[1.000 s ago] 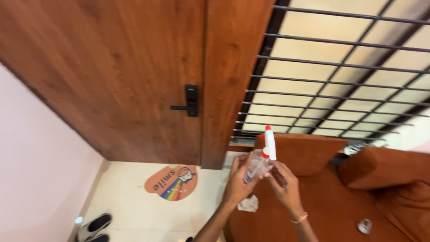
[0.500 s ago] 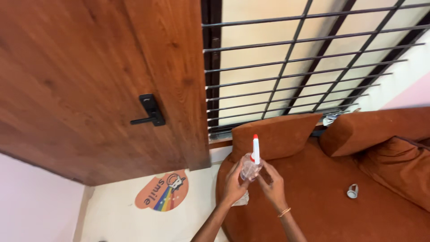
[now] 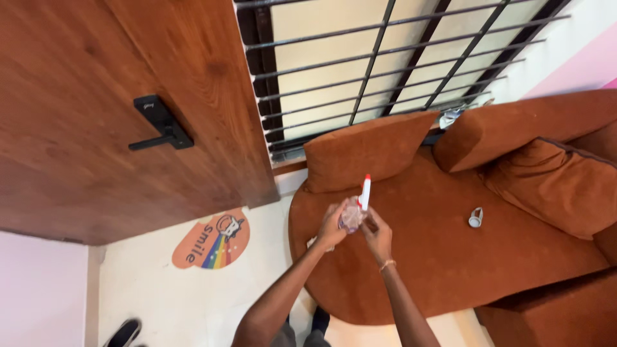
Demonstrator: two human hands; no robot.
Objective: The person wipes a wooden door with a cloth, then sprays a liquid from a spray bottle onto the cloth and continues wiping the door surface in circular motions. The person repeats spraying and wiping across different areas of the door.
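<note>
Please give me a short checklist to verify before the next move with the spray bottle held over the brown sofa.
1. Both hands on the bottle: ok; left hand and right hand meet around the spray bottle.
2. Spray head upright: ok; white and red head points up.
3. Head screwed tight: cannot tell.
4. Liquid level: cannot tell; the clear body is too small.
5. Sofa under the bottle: ok; only a small white object lies there, well apart.
6. Grip firmness: cannot tell.

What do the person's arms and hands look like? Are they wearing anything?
Both arms are bare, with no sleeves or gloves showing. The right hand has a thin gold-coloured bangle around its wrist. The left hand shows nothing worn, no watch or ring that can be made out.
</note>
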